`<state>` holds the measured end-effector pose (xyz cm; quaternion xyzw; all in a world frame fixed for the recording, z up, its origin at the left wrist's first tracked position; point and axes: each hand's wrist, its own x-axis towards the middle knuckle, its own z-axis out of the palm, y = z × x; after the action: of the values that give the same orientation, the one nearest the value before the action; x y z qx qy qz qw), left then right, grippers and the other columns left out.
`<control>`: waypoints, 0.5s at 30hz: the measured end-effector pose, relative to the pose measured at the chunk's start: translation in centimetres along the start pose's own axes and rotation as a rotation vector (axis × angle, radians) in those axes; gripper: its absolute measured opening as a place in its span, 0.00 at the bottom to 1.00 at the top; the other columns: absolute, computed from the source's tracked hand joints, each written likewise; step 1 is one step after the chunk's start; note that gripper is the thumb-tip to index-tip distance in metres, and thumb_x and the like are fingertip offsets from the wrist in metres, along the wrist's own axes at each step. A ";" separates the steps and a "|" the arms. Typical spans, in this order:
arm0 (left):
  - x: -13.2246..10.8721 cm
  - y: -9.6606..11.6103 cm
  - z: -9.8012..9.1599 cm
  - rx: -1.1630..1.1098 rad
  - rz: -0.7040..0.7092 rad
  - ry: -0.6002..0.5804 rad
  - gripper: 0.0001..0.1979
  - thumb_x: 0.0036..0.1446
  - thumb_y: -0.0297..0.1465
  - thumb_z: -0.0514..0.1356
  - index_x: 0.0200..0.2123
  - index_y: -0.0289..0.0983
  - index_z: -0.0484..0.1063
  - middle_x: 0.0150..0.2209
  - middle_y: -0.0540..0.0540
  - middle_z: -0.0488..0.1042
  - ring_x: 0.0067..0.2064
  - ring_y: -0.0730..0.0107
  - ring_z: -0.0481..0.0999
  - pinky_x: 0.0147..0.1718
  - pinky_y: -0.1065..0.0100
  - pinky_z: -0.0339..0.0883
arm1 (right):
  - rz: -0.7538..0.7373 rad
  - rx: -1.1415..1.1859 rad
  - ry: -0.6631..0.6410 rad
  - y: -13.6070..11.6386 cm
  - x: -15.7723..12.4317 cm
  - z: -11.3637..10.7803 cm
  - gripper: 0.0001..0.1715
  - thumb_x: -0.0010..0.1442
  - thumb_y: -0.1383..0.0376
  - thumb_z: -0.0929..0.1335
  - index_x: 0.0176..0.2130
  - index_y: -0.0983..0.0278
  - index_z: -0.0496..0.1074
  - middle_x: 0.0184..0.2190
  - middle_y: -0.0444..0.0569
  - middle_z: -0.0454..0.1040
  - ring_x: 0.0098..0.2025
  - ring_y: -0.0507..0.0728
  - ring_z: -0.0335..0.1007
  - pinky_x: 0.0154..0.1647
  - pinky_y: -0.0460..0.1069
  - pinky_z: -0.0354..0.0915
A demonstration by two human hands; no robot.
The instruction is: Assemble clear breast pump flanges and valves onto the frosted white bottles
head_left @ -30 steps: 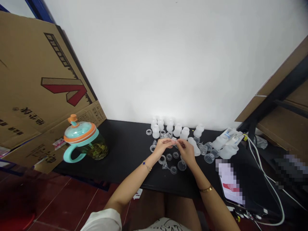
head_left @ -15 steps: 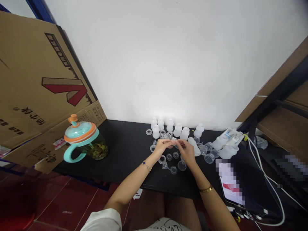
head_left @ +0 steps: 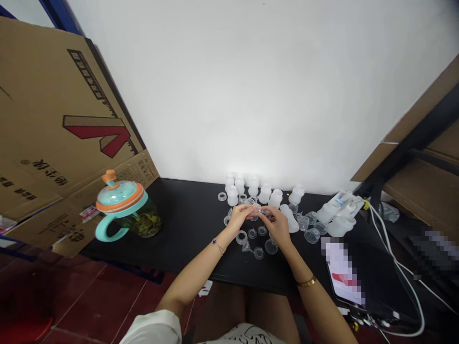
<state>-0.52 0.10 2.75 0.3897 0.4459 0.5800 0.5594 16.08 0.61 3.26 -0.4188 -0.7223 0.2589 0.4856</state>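
Observation:
My left hand [head_left: 240,218] and my right hand [head_left: 278,225] meet over the black table, with their fingertips closed on a small clear plastic piece [head_left: 258,209]. It resembles a baby bottle collar or teat, but the fingers cover part of it. Just below the hands lie several clear teats [head_left: 252,233] and a collar ring [head_left: 241,237]. Behind them stand several frosted white baby bottles [head_left: 265,193]. Another frosted bottle [head_left: 289,219] is tilted beside my right hand, close to several clear cups [head_left: 311,235].
A teal and orange lidded jug [head_left: 129,210] stands at the left, near a large cardboard box [head_left: 43,124]. More bottles [head_left: 340,224] lie at the right. A phone [head_left: 344,274] and white cables [head_left: 389,248] occupy the right front. A white wall [head_left: 251,95] rises behind the table.
My fingers have shifted slightly around the clear piece, and its angle looks different. The right fingertips sit a little farther from the left. The things on the table look unmoved.

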 end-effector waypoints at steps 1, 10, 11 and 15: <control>0.0 0.0 0.0 -0.001 0.001 0.002 0.20 0.46 0.46 0.71 0.32 0.33 0.81 0.35 0.39 0.82 0.36 0.56 0.82 0.38 0.61 0.74 | 0.002 -0.005 0.006 0.1 0.0 0.0 0.19 0.61 0.49 0.68 0.42 0.61 0.76 0.41 0.53 0.79 0.34 0.59 0.75 0.28 0.51 0.70; -0.3 -0.2 0.1 0.026 0.072 -0.115 0.22 0.41 0.39 0.75 0.39 0.33 0.82 0.38 0.39 0.83 0.39 0.57 0.81 0.37 0.62 0.73 | 0.121 0.074 0.082 0.9 -0.1 0.2 0.24 0.60 0.45 0.68 0.39 0.62 0.77 0.34 0.53 0.81 0.32 0.60 0.77 0.27 0.51 0.70; -0.3 -0.3 0.1 0.034 0.084 -0.128 0.21 0.42 0.39 0.75 0.39 0.33 0.82 0.38 0.39 0.83 0.39 0.57 0.81 0.37 0.63 0.73 | 0.125 0.081 0.085 0.8 0.0 0.2 0.24 0.60 0.45 0.68 0.38 0.62 0.77 0.33 0.53 0.81 0.32 0.60 0.77 0.27 0.51 0.71; -0.3 -0.5 0.2 0.054 0.091 -0.127 0.20 0.44 0.38 0.74 0.39 0.34 0.82 0.37 0.40 0.83 0.39 0.58 0.81 0.36 0.63 0.73 | 0.139 0.094 0.083 0.5 0.0 0.0 0.25 0.60 0.44 0.68 0.37 0.63 0.77 0.32 0.53 0.80 0.31 0.60 0.76 0.26 0.51 0.70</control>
<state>-0.21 -0.16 2.35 0.4606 0.4069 0.5666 0.5489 16.20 0.85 2.88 -0.4548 -0.6579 0.3081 0.5152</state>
